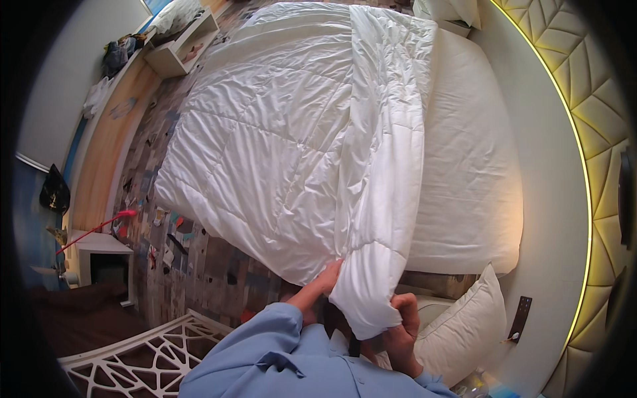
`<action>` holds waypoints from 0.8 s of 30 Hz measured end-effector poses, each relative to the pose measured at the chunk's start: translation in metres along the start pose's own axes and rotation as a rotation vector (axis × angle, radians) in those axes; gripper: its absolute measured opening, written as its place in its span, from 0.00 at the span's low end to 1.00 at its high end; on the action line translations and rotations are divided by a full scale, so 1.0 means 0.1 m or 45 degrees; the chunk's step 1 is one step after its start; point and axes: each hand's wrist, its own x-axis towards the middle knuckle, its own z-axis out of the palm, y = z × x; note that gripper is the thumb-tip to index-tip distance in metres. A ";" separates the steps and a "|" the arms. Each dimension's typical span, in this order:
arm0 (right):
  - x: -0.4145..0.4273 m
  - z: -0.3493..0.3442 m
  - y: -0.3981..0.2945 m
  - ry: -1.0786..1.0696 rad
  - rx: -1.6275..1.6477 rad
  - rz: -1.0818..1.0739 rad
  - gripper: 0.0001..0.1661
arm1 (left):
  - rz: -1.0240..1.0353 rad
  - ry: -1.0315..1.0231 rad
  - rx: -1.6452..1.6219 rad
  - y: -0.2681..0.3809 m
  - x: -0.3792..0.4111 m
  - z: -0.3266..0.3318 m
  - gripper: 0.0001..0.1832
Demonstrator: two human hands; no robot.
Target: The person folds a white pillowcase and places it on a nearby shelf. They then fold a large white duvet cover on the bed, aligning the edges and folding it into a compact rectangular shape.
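A white quilted duvet point(268, 149) covers most of the bed, its upper part folded back in a long band point(383, 174) that runs away from me. My right hand point(404, 323) grips the near corner of this fold, its fingers curled around the edge. At the left side of the folded band, my left hand point(328, 278) rests against the duvet; its fingertips are hidden by the fabric, so its hold is unclear. Beyond the fold, to the right, lies the exposed white-sheeted mattress point(468, 154).
White pillows point(465, 326) stand at my right, below the mattress. A white lattice panel point(144, 355) is at lower left. Scraps litter the patterned floor point(199, 268). A padded headboard wall point(587, 89) edged with a light strip curves along the right; a white shelf unit point(171, 54) stands far left.
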 end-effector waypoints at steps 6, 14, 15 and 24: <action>0.29 0.37 0.14 -0.078 0.032 0.185 0.09 | 0.199 -0.219 -0.462 0.65 -0.51 -0.58 0.28; 0.77 0.91 0.46 0.008 -0.001 0.181 0.11 | 0.134 -0.468 -0.528 0.66 -0.89 -1.13 0.27; 0.83 0.94 0.54 0.023 -0.035 0.168 0.11 | 0.135 -0.509 -0.521 0.78 -0.97 -1.27 0.28; 1.22 1.31 1.08 0.106 -0.095 0.066 0.14 | 0.086 -0.304 -0.463 0.37 -1.15 -1.58 0.48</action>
